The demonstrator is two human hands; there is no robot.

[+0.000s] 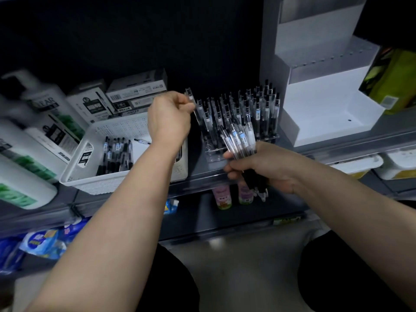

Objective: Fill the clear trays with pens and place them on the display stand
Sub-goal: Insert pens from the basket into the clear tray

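A clear tray (pixel 212 154) stands on the grey shelf, packed with several upright black-and-clear pens (pixel 258 109). My left hand (pixel 168 115) is closed on a single pen (pixel 191 99) and holds it at the tray's left rear corner. My right hand (pixel 263 170) grips a bundle of pens (pixel 239 140) just in front of the tray, tips up. The white stepped display stand (pixel 326 104) rises to the right of the tray, its steps bare.
A white perforated basket (pixel 94 181) with loose pens sits left of the tray under my left forearm. Pen boxes (pixel 135 93) stand behind it and large white bottles (pixel 29 140) lie at far left. A lower shelf holds small bottles (pixel 225 197) and blue packs (pixel 42 244).
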